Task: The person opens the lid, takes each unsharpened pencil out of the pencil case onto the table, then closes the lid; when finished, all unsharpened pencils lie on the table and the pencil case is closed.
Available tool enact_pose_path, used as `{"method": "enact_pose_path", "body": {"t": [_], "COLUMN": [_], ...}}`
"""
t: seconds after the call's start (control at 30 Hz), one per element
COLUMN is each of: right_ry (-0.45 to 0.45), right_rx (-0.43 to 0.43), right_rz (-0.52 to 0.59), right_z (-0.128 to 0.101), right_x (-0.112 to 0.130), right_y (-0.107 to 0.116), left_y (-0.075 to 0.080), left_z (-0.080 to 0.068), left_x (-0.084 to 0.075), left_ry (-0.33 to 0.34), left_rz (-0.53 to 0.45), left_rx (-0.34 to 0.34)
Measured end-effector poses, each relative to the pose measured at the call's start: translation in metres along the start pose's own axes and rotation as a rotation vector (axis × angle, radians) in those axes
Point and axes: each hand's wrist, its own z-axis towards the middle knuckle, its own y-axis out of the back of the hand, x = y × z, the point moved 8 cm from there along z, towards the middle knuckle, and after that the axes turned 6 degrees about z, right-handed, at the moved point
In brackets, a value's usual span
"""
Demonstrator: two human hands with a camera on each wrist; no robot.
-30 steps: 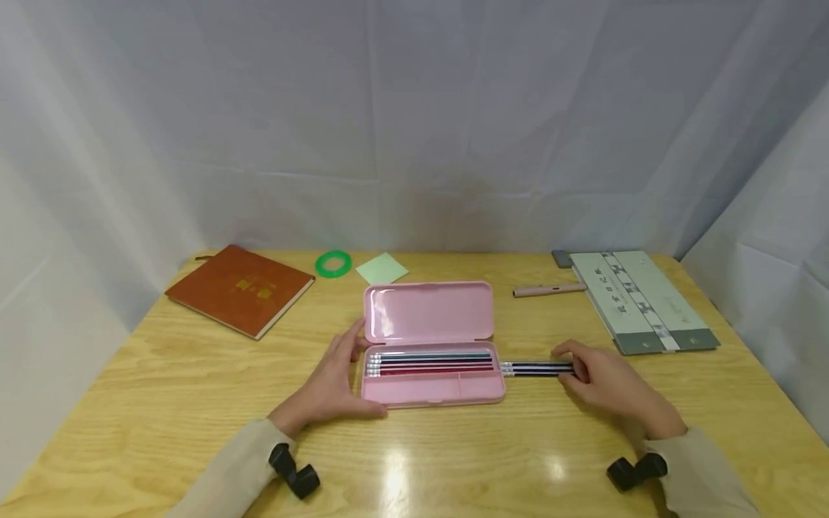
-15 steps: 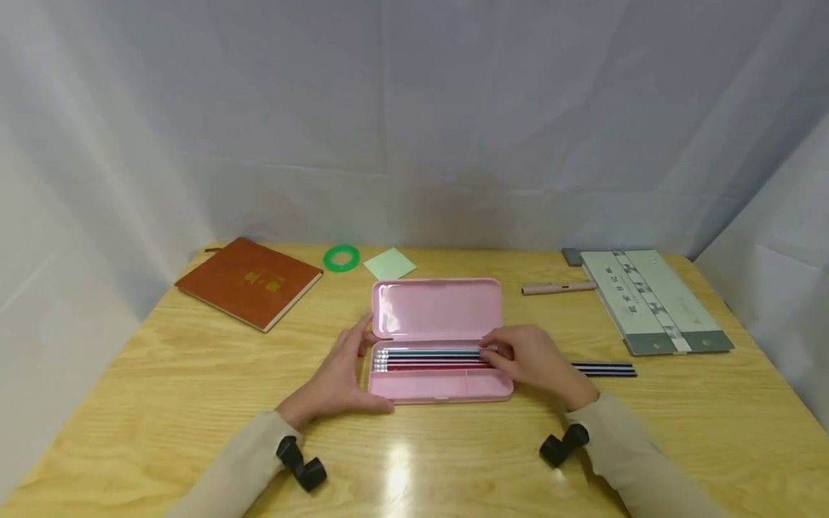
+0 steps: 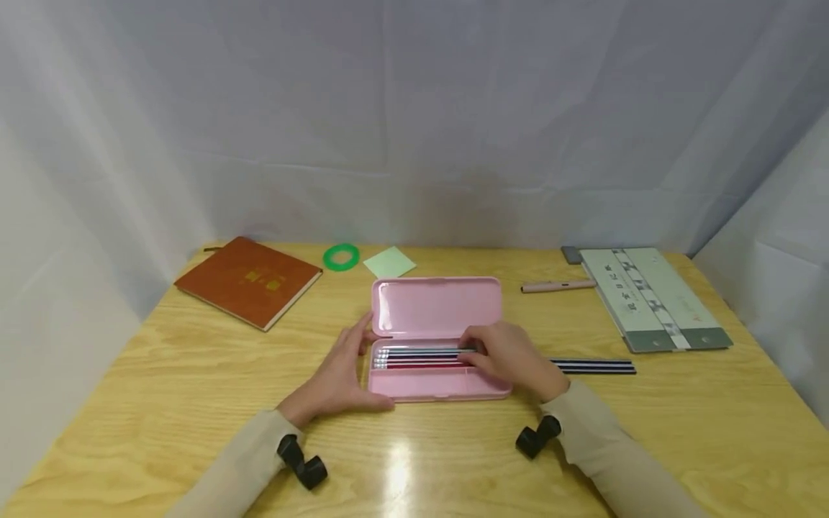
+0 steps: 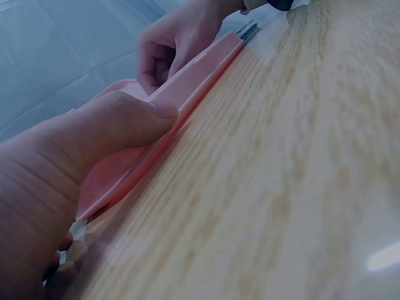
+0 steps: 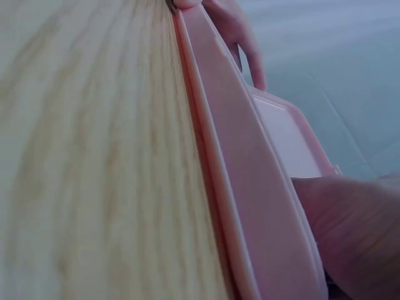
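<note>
At twelve o'clock, pale cloth hangs behind the wooden tabletop. Round the clock's hub, a light green notebook lies at two and a brown notebook at ten. On the hub sits the pink pencil case, lid turned back toward twelve. Of the hands, the left hand spreads wide round its nine o'clock end, thumb on the near rim, fingers at the far corner; the right hand dips into its three o'clock end, fingers bent down onto the inside pencils, though whether they grip any cannot be made out. Dark pencils lie side by side at three, partly hidden by the right hand. Smaller still are a pink pen at two, a green ring at eleven, a pale green note just behind the lid, and a grey block at the light green notebook's ten o'clock corner.
</note>
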Motion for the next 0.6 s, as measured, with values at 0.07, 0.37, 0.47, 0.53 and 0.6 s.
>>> {"method": "enact_pose_path", "body": {"t": [0.07, 0.37, 0.47, 0.53, 0.6], "right_ry": [-0.020, 0.069, 0.089, 0.098, 0.085], "right_rx": [0.002, -0.072, -0.108, -0.133, -0.154], "right_rz": [0.030, -0.168, -0.200, -0.186, -0.158], "right_z": [0.002, -0.006, -0.014, -0.022, -0.031], "right_x": [0.000, 0.016, 0.018, 0.015, 0.008], "right_y": [0.000, 0.007, 0.014, 0.021, 0.027], "left_y": [0.000, -0.003, -0.002, -0.001, 0.001], "left_z": [0.000, 0.001, 0.001, 0.001, 0.000], "left_x": [0.000, 0.002, 0.000, 0.000, 0.001], "left_ry": [-0.003, -0.025, -0.032, -0.028, -0.017], "left_rz": [0.001, -0.009, -0.006, -0.006, -0.009], "left_rx": [-0.001, 0.000, 0.002, 0.002, 0.001]}}
